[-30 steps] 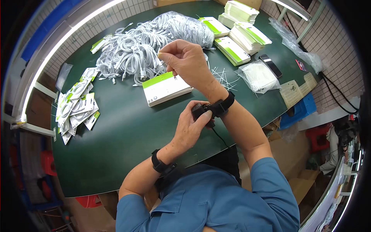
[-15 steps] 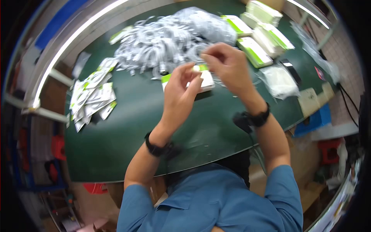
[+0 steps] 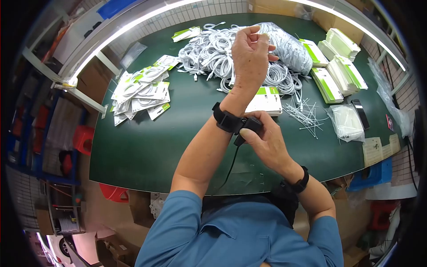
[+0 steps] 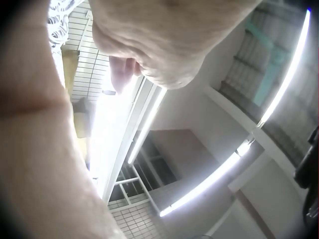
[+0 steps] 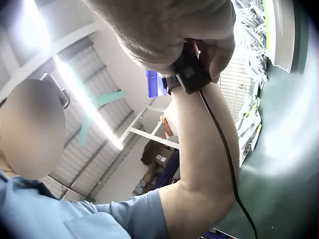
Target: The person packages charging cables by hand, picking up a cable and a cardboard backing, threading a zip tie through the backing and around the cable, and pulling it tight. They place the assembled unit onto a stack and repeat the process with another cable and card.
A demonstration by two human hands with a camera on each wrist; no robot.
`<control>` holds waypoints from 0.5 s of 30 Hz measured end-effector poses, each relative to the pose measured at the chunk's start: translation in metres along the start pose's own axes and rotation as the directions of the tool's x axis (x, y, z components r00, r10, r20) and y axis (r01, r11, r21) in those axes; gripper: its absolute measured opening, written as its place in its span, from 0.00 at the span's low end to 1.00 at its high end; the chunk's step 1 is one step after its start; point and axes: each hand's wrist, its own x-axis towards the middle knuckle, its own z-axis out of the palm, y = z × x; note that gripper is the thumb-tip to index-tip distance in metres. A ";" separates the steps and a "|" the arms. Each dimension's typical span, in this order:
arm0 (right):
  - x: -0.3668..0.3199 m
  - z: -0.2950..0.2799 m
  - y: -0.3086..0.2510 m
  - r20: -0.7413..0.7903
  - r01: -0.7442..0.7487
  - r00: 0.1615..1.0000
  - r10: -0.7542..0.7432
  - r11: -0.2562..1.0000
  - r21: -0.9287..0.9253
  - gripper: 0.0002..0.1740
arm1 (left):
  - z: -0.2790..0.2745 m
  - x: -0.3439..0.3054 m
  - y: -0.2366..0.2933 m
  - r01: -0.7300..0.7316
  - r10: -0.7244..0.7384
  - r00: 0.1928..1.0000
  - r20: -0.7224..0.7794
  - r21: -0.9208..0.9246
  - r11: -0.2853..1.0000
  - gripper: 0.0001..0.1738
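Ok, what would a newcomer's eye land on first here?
Probably the big heap of white cables at the far side of the green table. Next comes the right hand, gripping a small black device on the left wrist, with the left hand held up beyond it. On the table's left lies a pile of packaged cables.

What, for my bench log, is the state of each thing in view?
Left hand: raised, fingers bent.
Right hand: gripping the black camera.
Black camera: strapped on, wired.
White cables: coiled, heaped.
Packaged cables: piled, overlapping.
White ties: loose, scattered.
Printed cards: stacked.
Small bag: filled, lying flat.
Phone: lying flat.
Ceiling light: lit.
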 end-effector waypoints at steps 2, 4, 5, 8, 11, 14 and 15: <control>0.003 0.001 -0.006 -0.011 0.006 1.000 -0.007 0.998 -0.057 0.23 | -0.008 -0.004 -0.002 -0.214 0.211 0.977 0.036 0.250 0.944 0.15; 0.006 -0.005 -0.014 -0.036 -0.009 0.999 0.006 0.996 -0.091 0.20 | -0.020 -0.003 -0.013 -0.638 0.580 0.748 0.322 0.591 0.494 0.13; 0.009 -0.007 -0.005 -0.024 0.005 1.000 -0.007 0.997 -0.072 0.19 | -0.021 -0.005 -0.013 -0.713 0.572 0.680 0.460 0.597 0.367 0.13; 0.009 -0.006 0.002 -0.017 0.042 0.999 -0.048 0.959 -0.281 0.20 | -0.026 -0.019 -0.019 -0.781 0.411 0.622 0.666 0.568 0.261 0.17; 0.006 0.004 0.010 -0.049 0.253 0.959 -0.281 0.916 -0.311 0.19 | -0.026 -0.020 -0.021 -0.669 0.376 0.743 0.554 0.604 0.433 0.13; 0.000 0.005 0.015 -0.069 0.238 0.962 -0.265 0.935 -0.264 0.23 | -0.031 -0.003 -0.025 -0.095 0.073 0.995 0.065 0.467 0.879 0.12; 0.002 0.002 0.017 -0.094 0.228 0.961 -0.260 0.937 -0.264 0.25 | -0.038 0.005 -0.030 0.048 -0.051 0.999 0.005 0.270 0.962 0.12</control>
